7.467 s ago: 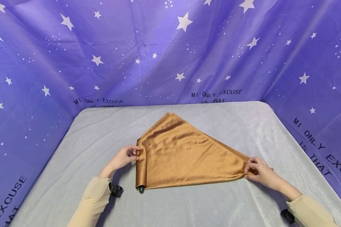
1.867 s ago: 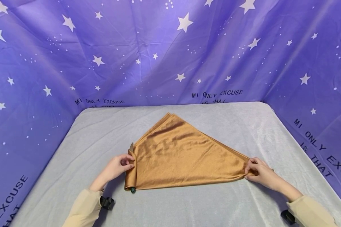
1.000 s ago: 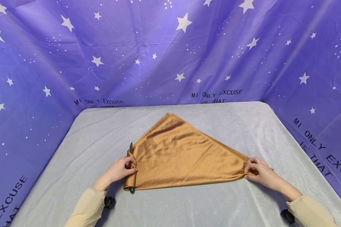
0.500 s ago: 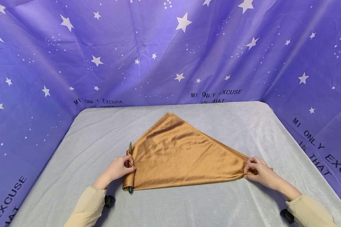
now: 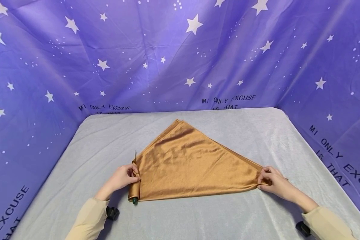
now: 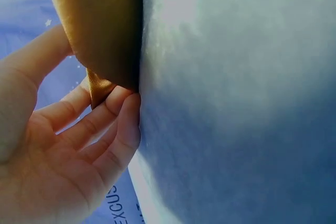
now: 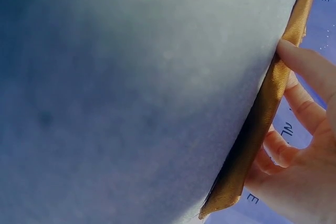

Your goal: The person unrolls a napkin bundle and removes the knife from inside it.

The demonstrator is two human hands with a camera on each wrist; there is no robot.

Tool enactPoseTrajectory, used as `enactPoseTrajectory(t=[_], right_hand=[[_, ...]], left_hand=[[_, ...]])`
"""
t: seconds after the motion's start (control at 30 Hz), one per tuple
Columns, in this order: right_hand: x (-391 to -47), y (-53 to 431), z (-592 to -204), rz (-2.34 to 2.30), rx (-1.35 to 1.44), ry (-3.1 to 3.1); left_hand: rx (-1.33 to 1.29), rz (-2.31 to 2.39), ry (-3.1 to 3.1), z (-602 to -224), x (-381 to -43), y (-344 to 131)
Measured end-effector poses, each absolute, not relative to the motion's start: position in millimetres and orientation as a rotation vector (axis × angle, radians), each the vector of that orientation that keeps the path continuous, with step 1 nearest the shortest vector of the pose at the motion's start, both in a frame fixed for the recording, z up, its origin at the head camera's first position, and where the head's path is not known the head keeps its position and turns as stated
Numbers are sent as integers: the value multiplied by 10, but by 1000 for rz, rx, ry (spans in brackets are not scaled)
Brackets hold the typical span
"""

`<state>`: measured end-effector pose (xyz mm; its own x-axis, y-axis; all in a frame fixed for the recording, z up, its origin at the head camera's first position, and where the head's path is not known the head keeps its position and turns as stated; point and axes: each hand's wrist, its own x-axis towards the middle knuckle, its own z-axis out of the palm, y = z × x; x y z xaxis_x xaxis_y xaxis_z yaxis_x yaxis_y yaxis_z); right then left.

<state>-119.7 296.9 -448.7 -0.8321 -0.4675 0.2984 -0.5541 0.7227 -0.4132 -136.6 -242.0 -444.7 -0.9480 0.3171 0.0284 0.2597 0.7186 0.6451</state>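
Note:
A satiny golden-brown cloth (image 5: 195, 166) lies folded on the table, its left edge wound into a narrow roll (image 5: 133, 190). From the roll's far end a thin pointed blade (image 5: 135, 156) sticks out, and a dark green handle end (image 5: 134, 201) shows at the near end, like a knife wrapped in cloth; its middle is hidden. My left hand (image 5: 120, 178) holds the roll between thumb and fingers; in the left wrist view the fingertips are at the cloth's lower edge. At the opposite side my right hand (image 5: 276, 184) pinches the cloth's right corner, a strip (image 7: 265, 108) running under the thumb.
Pale grey plush fabric covers the table (image 5: 210, 220). Purple curtains (image 5: 156, 40) with white stars and black lettering hang around its back and sides. Black wrist devices (image 5: 112, 213) sit by both cuffs.
Over the span, the roll has shifted left with my left hand, more cloth lies flat beside it, and the blade has come into view. My right hand stays at the corner.

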Motion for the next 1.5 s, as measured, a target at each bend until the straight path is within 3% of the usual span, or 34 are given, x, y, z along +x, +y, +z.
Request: enactPoseTrajectory(t=[0.27,0.73,1.5], right_hand=[[-1202,2975,-4491,755,817,-2761],[-1208,2969,-4473,746,819,-2779],[-1214,2955,-4470,763,808,-2779]], left_hand=[[428,1200,2767,-4468,-1348,-2516],[30,1585,2483,-4506,-1258,-2664],[135,1461,2675,-4499,-1197,-2697]])
